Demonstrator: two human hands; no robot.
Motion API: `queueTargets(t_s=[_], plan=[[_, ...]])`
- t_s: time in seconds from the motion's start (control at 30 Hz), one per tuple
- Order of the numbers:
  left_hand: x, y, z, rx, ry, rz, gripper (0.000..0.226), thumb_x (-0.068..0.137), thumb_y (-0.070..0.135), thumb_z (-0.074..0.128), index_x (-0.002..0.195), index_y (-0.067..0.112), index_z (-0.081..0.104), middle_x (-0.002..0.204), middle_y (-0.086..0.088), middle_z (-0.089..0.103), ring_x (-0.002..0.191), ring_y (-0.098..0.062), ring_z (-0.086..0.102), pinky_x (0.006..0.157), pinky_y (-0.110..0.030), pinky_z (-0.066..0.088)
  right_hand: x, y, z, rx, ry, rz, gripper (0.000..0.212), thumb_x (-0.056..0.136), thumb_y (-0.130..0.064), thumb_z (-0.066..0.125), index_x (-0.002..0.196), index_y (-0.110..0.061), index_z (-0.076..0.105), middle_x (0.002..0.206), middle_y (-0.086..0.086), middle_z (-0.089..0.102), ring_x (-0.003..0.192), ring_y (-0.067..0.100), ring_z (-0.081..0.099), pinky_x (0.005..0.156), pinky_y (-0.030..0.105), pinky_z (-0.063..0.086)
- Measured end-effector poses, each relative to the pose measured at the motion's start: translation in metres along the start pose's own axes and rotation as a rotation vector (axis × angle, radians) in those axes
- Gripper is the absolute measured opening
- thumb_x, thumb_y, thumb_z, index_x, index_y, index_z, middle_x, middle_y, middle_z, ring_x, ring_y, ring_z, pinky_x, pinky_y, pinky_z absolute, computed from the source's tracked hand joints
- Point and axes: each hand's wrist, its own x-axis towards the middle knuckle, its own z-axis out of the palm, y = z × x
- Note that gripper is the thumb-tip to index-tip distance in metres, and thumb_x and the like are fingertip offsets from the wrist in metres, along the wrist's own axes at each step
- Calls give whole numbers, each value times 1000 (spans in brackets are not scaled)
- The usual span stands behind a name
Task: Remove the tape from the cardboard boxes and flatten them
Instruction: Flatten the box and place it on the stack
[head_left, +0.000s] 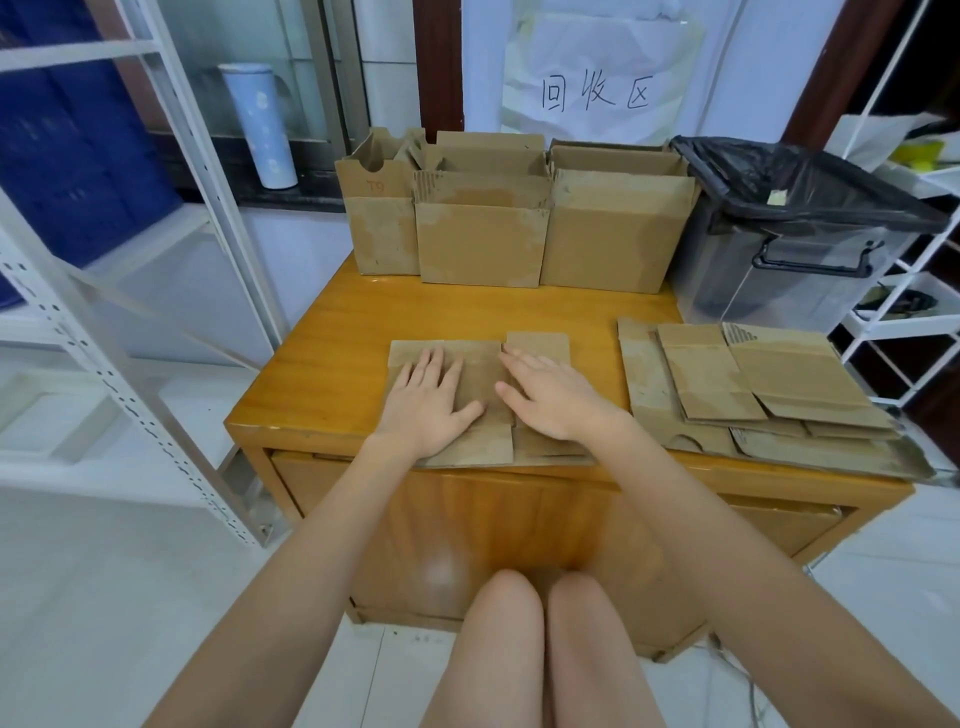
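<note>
A flattened cardboard box (480, 382) lies at the front middle of the wooden table (337, 353). My left hand (426, 402) presses flat on its left half with straight, spread fingers. My right hand (553, 397) presses flat on its right half, palm down. A stack of several flattened boxes (753, 389) lies to the right on the table. At the table's back stand three open cardboard boxes: a narrow one (379, 228), a middle one (480, 244) and a wider one (608, 239).
A clear plastic bin (789, 275) lined with a black bag stands at the back right. White metal shelving (130, 338) rises on the left, a white rack (914, 291) on the right. My knees are below the table front.
</note>
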Motion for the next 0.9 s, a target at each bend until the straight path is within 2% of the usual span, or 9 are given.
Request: queueTargets(t_s=[0.13, 0.3, 0.4, 0.5, 0.57, 0.67, 0.77, 0.9], plan=[[0, 0, 0, 25, 9, -7, 72, 96, 61, 24, 154, 19, 11, 162, -10, 3, 149, -20, -1, 120, -36, 0, 11, 8, 22, -57, -8, -24, 62, 102, -48, 23, 154, -15, 11, 162, -1, 2, 148, 10, -2, 121, 34, 2], [0, 2, -1, 18, 30, -18, 71, 96, 61, 25, 154, 21, 15, 161, -9, 7, 149, -20, 2, 120, -36, 2, 15, 11, 30, -53, 54, -18, 61, 102, -48, 24, 153, -17, 17, 161, -2, 10, 148, 11, 4, 120, 33, 1], [-6, 3, -1, 13, 74, -99, 64, 97, 57, 27, 152, 23, 24, 160, -13, 13, 148, -24, 8, 119, -38, 6, 14, 9, 29, -52, 59, -18, 61, 101, -49, 24, 153, -18, 18, 161, -2, 11, 148, 11, 5, 119, 34, 2], [-14, 5, 0, -25, 104, -244, 57, 99, 50, 28, 150, 23, 29, 157, -19, 18, 146, -32, 12, 118, -41, 12, 8, 5, 28, -112, 123, 64, 64, 99, -55, 25, 151, -20, 25, 160, 4, 16, 148, 19, 7, 118, 40, 9], [-20, 6, -1, -11, 109, -302, 56, 100, 47, 27, 150, 22, 29, 157, -21, 19, 145, -37, 14, 117, -43, 16, 1, -1, 23, -214, 145, 228, 66, 97, -59, 25, 147, -17, 31, 157, 12, 20, 146, 29, 14, 112, 45, 20], [-27, 9, -4, -11, 82, -354, 57, 100, 50, 24, 151, 24, 26, 157, -21, 16, 143, -41, 17, 114, -45, 20, -11, -13, 17, -319, 76, 438, 69, 96, -62, 20, 144, -14, 35, 149, 24, 31, 135, 40, 32, 104, 47, 31], [-31, 13, -5, 13, 61, -372, 59, 99, 56, 22, 151, 28, 24, 157, -20, 16, 140, -41, 22, 111, -44, 24, -18, -18, 17, -303, 22, 471, 73, 94, -66, 16, 143, -14, 34, 134, 22, 48, 120, 36, 46, 95, 43, 36], [-33, 20, -5, 18, 34, -343, 66, 95, 63, 23, 151, 28, 25, 156, -17, 19, 138, -43, 23, 111, -46, 25, -22, -20, 18, -270, 41, 473, 75, 93, -68, 19, 141, -13, 37, 130, 21, 51, 117, 35, 47, 92, 41, 38]])
